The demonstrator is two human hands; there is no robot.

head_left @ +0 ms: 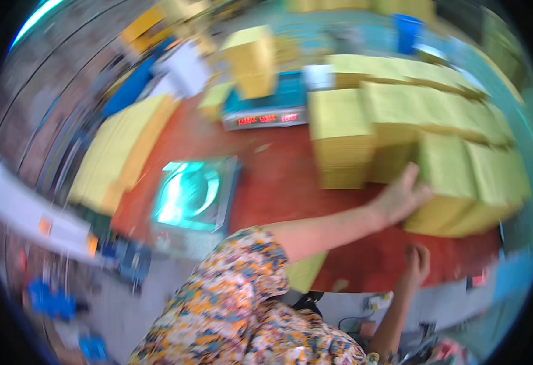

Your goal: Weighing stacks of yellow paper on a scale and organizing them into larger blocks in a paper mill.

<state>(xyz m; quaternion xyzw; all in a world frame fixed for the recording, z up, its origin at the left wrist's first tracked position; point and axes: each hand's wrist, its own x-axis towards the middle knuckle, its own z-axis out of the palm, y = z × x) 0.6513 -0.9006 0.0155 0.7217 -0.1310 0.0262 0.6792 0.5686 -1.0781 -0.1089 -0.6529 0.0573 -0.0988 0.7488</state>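
Left hand reaches across to the right, at the left side of the near yellow paper stack; fingers spread, seem to touch its edge, blur, cannot tell if they grasp it. Right hand sits lower, just in front of that stack, over the near edge of the red tabletop; fingers loosely curled, nothing visible in them, cannot tell if fully clenched.

Near stack stands on the right part of the tabletop, packed in with more yellow stacks in rows behind and beside it. Separate tall stack at the left end of the middle row. Digital scale, blue top, red lit display, at the far side; another yellow block on it. Square shiny platform with green glare, left of the outstretched arm. Long yellow paper row along the left edge. Yellow sheet below the left forearm, near edge. Blue bin far right. Floral sleeve on the left arm.
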